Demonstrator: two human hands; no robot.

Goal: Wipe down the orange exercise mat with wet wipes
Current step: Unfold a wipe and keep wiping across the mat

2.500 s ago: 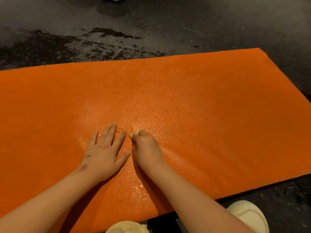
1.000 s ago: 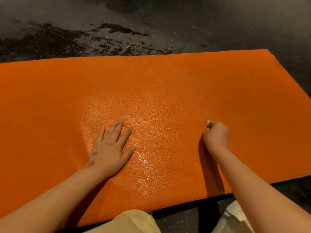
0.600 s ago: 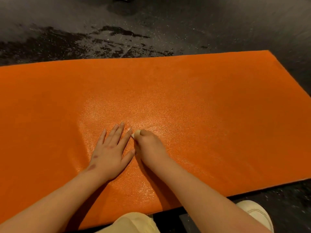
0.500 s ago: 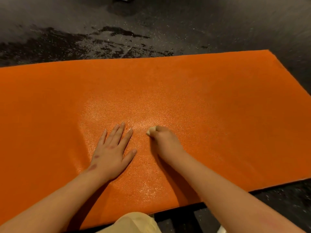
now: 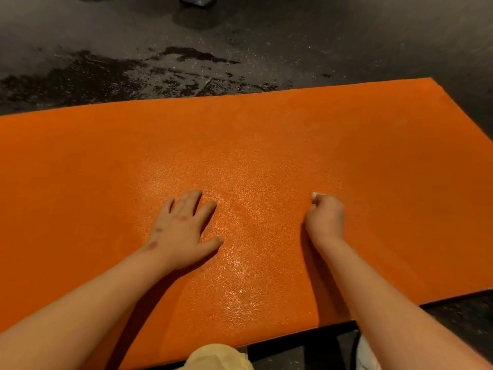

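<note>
On the orange foam exercise mat [image 5: 266, 145] | left hand [image 5: 181, 231], 7 o'clock, fingers [image 5: 186, 204] spread flat | right hand [image 5: 325, 220], 4 o'clock, fingers pinching white wet wipe [image 5: 317, 194]

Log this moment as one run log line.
step: wiping | left hand: flat on orange mat | right hand: grips wet wipe against mat

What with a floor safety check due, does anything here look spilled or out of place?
Yes: a dark wet-looking patch spreads over the grey floor just beyond the far edge of the orange mat, blotchy like a spill. The mat's glistening middle fits the wiping; nothing else stands out.
</note>
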